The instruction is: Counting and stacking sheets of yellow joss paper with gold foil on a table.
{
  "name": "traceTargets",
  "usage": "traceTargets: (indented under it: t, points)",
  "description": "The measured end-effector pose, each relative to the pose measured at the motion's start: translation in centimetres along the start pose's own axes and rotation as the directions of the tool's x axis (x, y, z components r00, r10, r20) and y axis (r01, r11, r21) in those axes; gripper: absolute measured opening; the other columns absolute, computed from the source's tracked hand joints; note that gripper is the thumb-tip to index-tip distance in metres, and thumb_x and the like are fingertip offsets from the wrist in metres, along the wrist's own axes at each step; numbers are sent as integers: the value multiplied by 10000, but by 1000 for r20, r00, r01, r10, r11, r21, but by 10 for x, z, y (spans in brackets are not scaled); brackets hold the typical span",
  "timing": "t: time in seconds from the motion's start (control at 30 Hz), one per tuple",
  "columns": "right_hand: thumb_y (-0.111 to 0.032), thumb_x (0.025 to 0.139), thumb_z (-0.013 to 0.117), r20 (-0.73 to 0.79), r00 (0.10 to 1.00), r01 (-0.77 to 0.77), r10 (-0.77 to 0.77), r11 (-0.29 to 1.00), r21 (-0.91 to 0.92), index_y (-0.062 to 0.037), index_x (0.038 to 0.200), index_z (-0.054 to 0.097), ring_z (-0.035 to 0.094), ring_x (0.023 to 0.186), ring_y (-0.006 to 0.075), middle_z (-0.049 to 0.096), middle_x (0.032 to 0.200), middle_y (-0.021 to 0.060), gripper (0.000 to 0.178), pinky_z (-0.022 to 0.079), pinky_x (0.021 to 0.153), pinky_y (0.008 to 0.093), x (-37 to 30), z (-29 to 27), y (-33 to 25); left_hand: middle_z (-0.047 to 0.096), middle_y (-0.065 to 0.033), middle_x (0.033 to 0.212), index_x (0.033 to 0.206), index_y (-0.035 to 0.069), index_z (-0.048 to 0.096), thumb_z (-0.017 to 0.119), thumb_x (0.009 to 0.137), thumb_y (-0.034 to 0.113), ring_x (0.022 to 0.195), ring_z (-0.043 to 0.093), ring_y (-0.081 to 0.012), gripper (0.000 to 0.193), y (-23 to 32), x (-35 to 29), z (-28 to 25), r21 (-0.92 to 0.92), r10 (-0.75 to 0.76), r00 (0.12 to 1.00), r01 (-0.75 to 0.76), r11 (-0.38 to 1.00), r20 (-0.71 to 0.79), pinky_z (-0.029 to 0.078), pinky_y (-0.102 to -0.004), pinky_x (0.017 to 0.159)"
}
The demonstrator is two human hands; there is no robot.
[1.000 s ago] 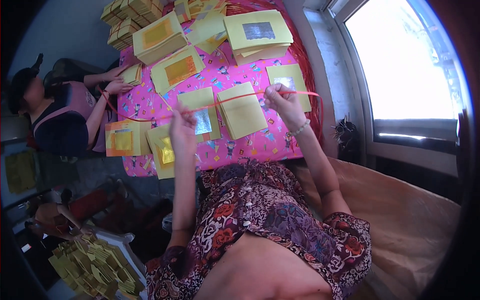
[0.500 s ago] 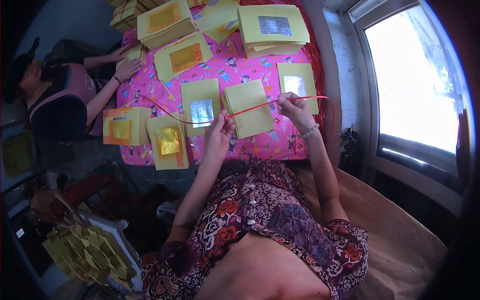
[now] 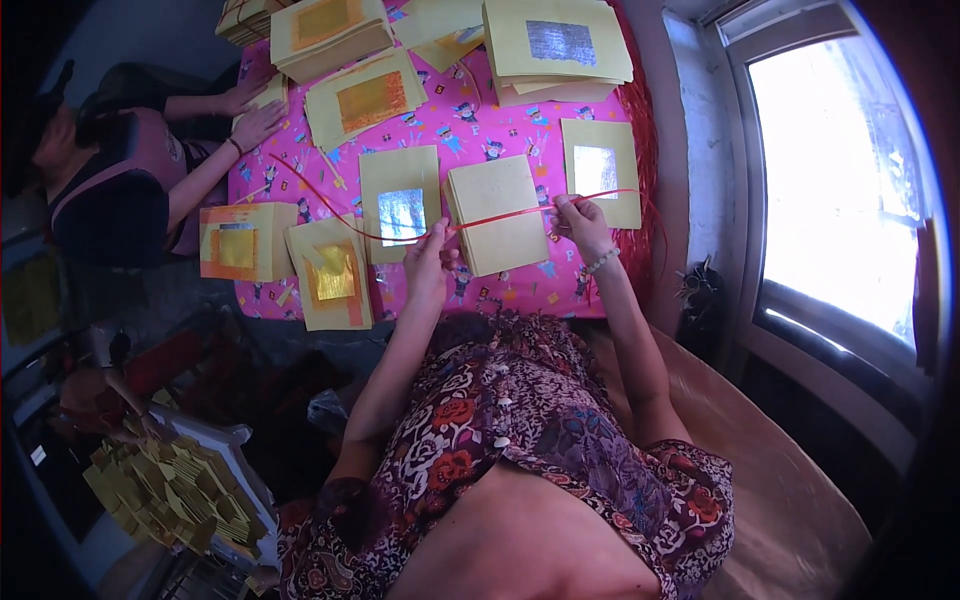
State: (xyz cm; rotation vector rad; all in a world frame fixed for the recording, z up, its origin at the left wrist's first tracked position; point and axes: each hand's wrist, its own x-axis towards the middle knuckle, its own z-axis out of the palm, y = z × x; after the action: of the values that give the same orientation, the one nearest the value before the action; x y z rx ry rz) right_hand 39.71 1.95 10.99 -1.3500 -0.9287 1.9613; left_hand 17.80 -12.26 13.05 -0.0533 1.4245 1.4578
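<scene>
A thin red ribbon (image 3: 500, 216) is stretched between my two hands, across a stack of plain yellow paper (image 3: 497, 245). My left hand (image 3: 429, 268) pinches it at the stack's left edge, and its loose end curls away to the left. At the stack's right side my right hand (image 3: 582, 227) pinches the ribbon, with the other end trailing right. Left of the stack lies yellow paper with a silver foil square (image 3: 402, 215). Another silver-foiled yellow sheet (image 3: 612, 145) lies just beyond my right hand.
The table has a pink patterned cloth (image 3: 500, 297). Gold-foiled paper stacks (image 3: 331, 271) lie at the left, and a taller silver-foiled stack (image 3: 558, 85) stands at the back. Red strands (image 3: 645, 150) hang along the right edge. A co-worker's hands (image 3: 258, 125) rest on paper at the far left.
Both hands have brought the ribbon down closer to the plain stack, still pinching it. The ribbon's right end has swung from hanging down to lying more level. The whole view has shifted slightly.
</scene>
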Motion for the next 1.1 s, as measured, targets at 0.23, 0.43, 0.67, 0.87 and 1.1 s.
traceTargets:
  t: [0.23,0.43,0.67,0.87,1.1]
  points:
    - [-307,863,604,-61,988,-150,144,983,-108,-66,837,592,587,636,98,617,726,15,243,499,558,256,22,15,23,645,-59,911,1046,60,616,601,867,224,729,630,-168,243,-44,51,-25,-116,-14,998,6,993,-66,522,-303,609]
    - [-216,875,592,-58,997,-67,58,983,-171,-52,727,544,541,557,85,585,654,13,225,471,517,263,40,29,51,664,-40,873,983,11,653,608,869,240,722,609,-104,259,-60,62,-21,-18,-30,979,27,999,-203,482,-245,636]
    - [-149,862,601,-99,959,229,-264,935,-271,-39,705,519,438,547,64,523,604,-5,209,374,489,263,61,20,97,651,-35,759,906,-4,666,603,862,310,658,573,-98,324,-82,72,-17,168,84,963,-41,985,-255,452,-268,592]
    - [-157,867,599,-135,952,232,-274,937,-261,-14,716,517,436,579,82,520,621,23,224,387,537,270,54,31,92,642,-95,673,828,-35,648,554,869,334,596,554,-108,383,-84,82,-23,456,336,923,-221,862,-186,431,-303,557]
    - [-170,867,603,-158,955,195,-251,933,-302,-7,736,550,452,559,68,546,607,12,216,391,525,266,49,33,83,662,-166,755,897,-30,656,535,868,310,663,629,-216,362,-75,93,-20,673,335,922,-125,729,-192,463,-350,614]
